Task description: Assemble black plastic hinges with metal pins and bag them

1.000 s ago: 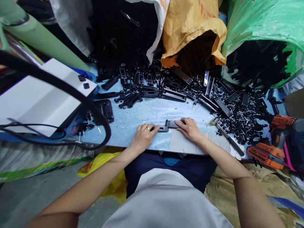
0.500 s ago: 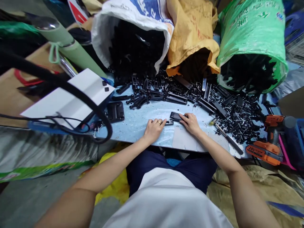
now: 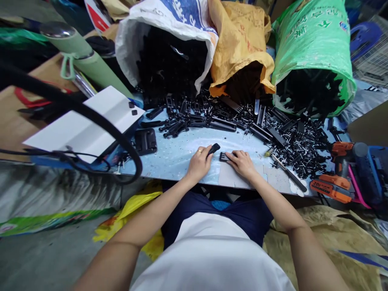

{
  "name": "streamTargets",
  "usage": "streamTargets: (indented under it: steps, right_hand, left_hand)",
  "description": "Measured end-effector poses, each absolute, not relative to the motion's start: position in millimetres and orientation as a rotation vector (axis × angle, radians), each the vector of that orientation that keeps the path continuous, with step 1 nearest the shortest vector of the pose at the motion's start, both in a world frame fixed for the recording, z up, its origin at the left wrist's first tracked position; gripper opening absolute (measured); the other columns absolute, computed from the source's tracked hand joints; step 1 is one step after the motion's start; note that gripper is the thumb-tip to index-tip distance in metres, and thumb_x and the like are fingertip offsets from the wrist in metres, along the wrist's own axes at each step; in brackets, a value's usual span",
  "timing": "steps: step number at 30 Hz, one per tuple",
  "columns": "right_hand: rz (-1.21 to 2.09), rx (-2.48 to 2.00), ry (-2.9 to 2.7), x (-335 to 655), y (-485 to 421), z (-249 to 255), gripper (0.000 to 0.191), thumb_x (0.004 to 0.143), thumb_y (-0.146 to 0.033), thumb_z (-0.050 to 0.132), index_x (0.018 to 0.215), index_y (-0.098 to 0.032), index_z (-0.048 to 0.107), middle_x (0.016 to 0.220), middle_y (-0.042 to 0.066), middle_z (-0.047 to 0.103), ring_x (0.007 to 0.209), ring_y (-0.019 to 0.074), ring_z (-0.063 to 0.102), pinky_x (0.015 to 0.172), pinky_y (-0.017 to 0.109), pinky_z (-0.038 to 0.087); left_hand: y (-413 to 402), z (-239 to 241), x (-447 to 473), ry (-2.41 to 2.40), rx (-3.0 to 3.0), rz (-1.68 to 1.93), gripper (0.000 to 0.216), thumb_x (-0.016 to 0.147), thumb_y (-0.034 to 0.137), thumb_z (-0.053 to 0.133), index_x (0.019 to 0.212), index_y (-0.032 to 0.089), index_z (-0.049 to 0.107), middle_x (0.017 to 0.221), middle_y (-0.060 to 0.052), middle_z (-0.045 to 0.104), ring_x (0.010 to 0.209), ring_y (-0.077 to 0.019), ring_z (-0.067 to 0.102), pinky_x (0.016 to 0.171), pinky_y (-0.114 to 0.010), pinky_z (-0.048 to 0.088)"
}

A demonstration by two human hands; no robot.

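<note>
My left hand [image 3: 199,162], with a ring on one finger, is closed on a small black plastic arm [image 3: 214,148] whose rounded end points up and right. Just to the right, my right hand [image 3: 242,162] grips a flat black slotted piece [image 3: 224,156] lying low over the table, its pronged end facing left. The two black parts are close together but apart. Behind the hands lies a long heap of black plastic parts [image 3: 222,124].
White [image 3: 121,56], orange [image 3: 218,66] and green [image 3: 348,87] sacks of black parts lie open at the back. Right are a screw pile [image 3: 309,149], a screwdriver [image 3: 292,176] and an orange cordless drill [image 3: 336,180]. A black cable [image 3: 121,141] loops at left.
My left hand has raised and turned its black part, which now points up and right. My right hand has lowered its slotted piece slightly. The view has shifted a little.
</note>
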State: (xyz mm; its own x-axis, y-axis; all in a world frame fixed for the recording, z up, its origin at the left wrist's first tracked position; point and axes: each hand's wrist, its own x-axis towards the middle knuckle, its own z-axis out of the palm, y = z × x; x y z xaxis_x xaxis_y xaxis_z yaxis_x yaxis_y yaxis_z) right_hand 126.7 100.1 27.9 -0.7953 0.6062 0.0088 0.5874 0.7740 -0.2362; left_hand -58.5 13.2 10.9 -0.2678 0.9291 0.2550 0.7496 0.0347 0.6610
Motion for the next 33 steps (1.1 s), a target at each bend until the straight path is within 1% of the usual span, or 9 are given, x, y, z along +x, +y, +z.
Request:
streamTargets:
  steps: [5, 10, 14, 18, 22, 24, 27, 30, 33]
  right_hand:
    - [1.010, -0.996, -2.484, 119, 103, 31, 0.044, 0.091, -0.045, 0.037, 0.124, -0.021, 0.052, 0.106, 0.009, 0.060, 0.095, 0.0188, 0.056, 0.083, 0.034, 0.046]
    - [1.642, -1.046, -2.087, 123, 89, 39, 0.057, 0.091, -0.052, 0.026, 0.138, -0.021, 0.030, 0.098, 0.006, 0.063, 0.063, 0.0133, 0.061, 0.059, 0.029, 0.052]
    - [1.265, -0.901, -2.334, 139, 89, 53, 0.054, 0.088, -0.047, 0.041, 0.135, -0.021, 0.037, 0.112, 0.009, 0.059, 0.091, 0.0188, 0.061, 0.080, 0.037, 0.050]
    - [0.837, -0.564, -2.907, 168, 87, 65, 0.033, 0.082, -0.022, 0.052, 0.115, -0.024, 0.057, 0.112, 0.007, 0.060, 0.114, 0.0213, 0.049, 0.104, 0.051, 0.026]
    - [0.629, -0.664, -3.009, 186, 81, 62, 0.033, 0.083, -0.011, 0.041, 0.100, -0.026, 0.065, 0.117, 0.005, 0.057, 0.116, 0.0208, 0.047, 0.100, 0.045, 0.034]
    - [0.461, -1.006, -2.857, 183, 79, 55, 0.031, 0.085, -0.025, 0.046, 0.112, -0.024, 0.060, 0.120, 0.010, 0.054, 0.110, 0.0242, 0.049, 0.090, 0.042, 0.042]
    - [0.252, -1.381, -2.660, 166, 78, 42, 0.062, 0.079, -0.049, 0.053, 0.131, -0.018, 0.043, 0.110, 0.016, 0.054, 0.100, 0.0295, 0.051, 0.080, 0.043, 0.045]
    - [0.346, -1.375, -2.643, 149, 80, 33, 0.055, 0.086, -0.047, 0.042, 0.132, -0.016, 0.041, 0.101, 0.014, 0.057, 0.095, 0.0264, 0.052, 0.080, 0.040, 0.044]
    - [0.636, -1.155, -2.603, 142, 83, 30, 0.043, 0.095, -0.029, 0.021, 0.130, -0.016, 0.043, 0.109, 0.011, 0.056, 0.097, 0.0177, 0.053, 0.084, 0.030, 0.044]
  left_hand:
    - [3, 23, -47, 1.753, 1.157, 1.339, 0.035, 0.083, 0.028, 0.047, 0.115, 0.016, 0.054, 0.087, -0.004, 0.056, 0.055, -0.0087, 0.053, 0.052, -0.023, 0.046]
    - [1, 36, -18, 1.447, 0.936, 1.378, 0.039, 0.081, 0.034, 0.053, 0.116, 0.017, 0.055, 0.079, 0.001, 0.052, 0.041, -0.0024, 0.043, 0.040, -0.018, 0.038]
    - [1, 37, -14, 1.461, 0.947, 1.421, 0.037, 0.081, 0.036, 0.053, 0.113, 0.018, 0.059, 0.082, -0.001, 0.052, 0.041, -0.0017, 0.043, 0.040, -0.017, 0.037]
    - [-2, 28, -26, 1.520, 0.946, 1.441, 0.035, 0.081, 0.037, 0.053, 0.109, 0.017, 0.060, 0.083, -0.001, 0.053, 0.044, -0.0026, 0.047, 0.038, -0.016, 0.036]
    - [-6, 23, -26, 1.534, 0.918, 1.428, 0.035, 0.080, 0.036, 0.054, 0.109, 0.017, 0.059, 0.082, -0.001, 0.054, 0.042, -0.0022, 0.045, 0.039, -0.016, 0.037]
    - [-6, 22, -21, 1.535, 0.929, 1.415, 0.036, 0.081, 0.037, 0.054, 0.110, 0.017, 0.059, 0.081, -0.001, 0.054, 0.042, -0.0022, 0.044, 0.041, -0.017, 0.038]
    - [-5, 23, -13, 1.531, 0.973, 1.374, 0.037, 0.082, 0.037, 0.053, 0.113, 0.017, 0.058, 0.083, -0.002, 0.054, 0.043, -0.0029, 0.044, 0.043, -0.018, 0.039]
    - [-3, 24, -8, 1.548, 1.061, 1.341, 0.037, 0.082, 0.034, 0.051, 0.114, 0.017, 0.058, 0.086, -0.003, 0.054, 0.044, -0.0034, 0.045, 0.045, -0.020, 0.042]
    - [-2, 27, -5, 1.567, 1.168, 1.326, 0.036, 0.083, 0.032, 0.049, 0.114, 0.018, 0.059, 0.090, -0.004, 0.056, 0.046, -0.0038, 0.044, 0.047, -0.020, 0.042]
